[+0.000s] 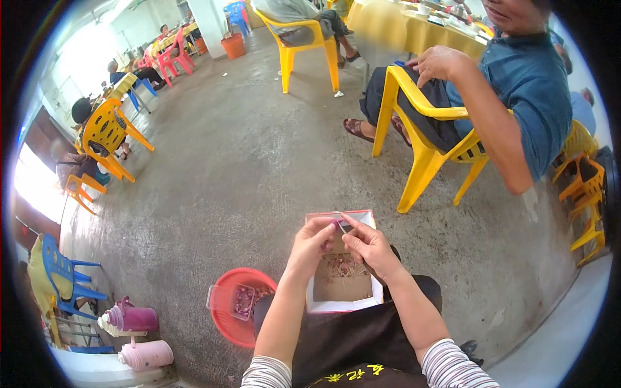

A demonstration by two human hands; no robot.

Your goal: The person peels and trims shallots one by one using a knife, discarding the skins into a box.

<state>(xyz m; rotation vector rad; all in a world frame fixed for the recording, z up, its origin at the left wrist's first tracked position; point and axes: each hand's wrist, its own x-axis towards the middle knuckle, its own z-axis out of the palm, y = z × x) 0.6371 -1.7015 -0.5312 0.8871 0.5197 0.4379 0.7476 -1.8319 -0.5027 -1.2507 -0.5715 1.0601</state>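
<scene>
Both hands meet over an open box (314, 301) with white inner walls, which rests at the lap. My left hand (313, 242) is closed in a pinch on a small purple piece (336, 222). My right hand (367, 244) pinches a thin pale strip at the same spot, its fingertips close to the left ones. Thin stalks and small reddish bits (346, 266) lie on the box's brown bottom. To the left of the box, a red basket (226, 282) holds a clear container (223, 302) with small purple pieces in it and more pieces beside it.
A person in a blue shirt (527, 84) sits in a yellow chair (420, 174) at the right. Two pink flasks (147, 355) stand at the lower left, near a blue chair (61, 268). More seated people and tables are farther back.
</scene>
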